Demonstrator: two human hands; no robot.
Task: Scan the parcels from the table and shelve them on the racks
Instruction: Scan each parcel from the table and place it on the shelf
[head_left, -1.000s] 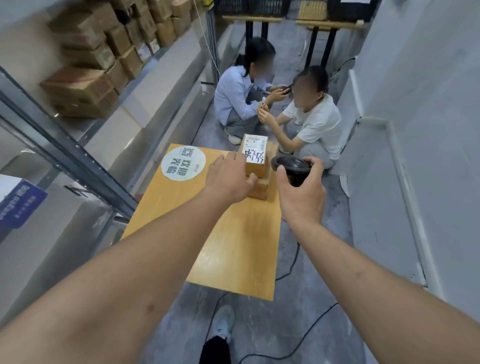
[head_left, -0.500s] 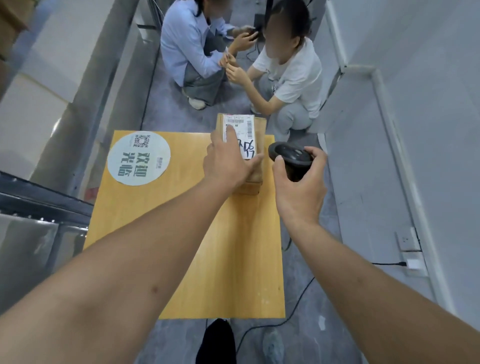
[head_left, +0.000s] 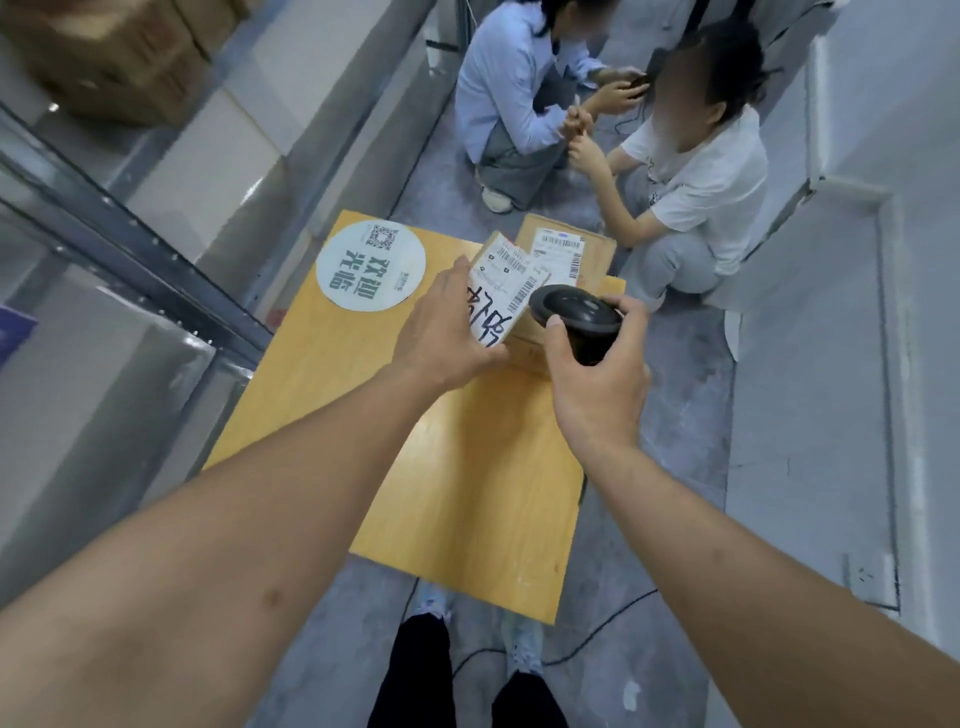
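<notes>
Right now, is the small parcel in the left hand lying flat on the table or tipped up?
Tipped up. The left hand grips the small parcel, its label side tilted toward the scanner.

floor (head_left: 670, 545): grey, cable across | wall (head_left: 909, 130): pale grey, right | two people (head_left: 691, 171) crouch beyond

Round white sticker (head_left: 371, 265) on the wooden table (head_left: 467, 493): dark green "欢迎光临", seen upside down, QR code above it, small print too fine to read. Small parcel (head_left: 501, 291) held by the left hand (head_left: 447, 332): white shipping label with barcodes, digits too blurred to read, plus large black handwritten marker characters I can't make out. Second parcel (head_left: 566, 254) behind it: white label, barcodes, text illegible.
</notes>
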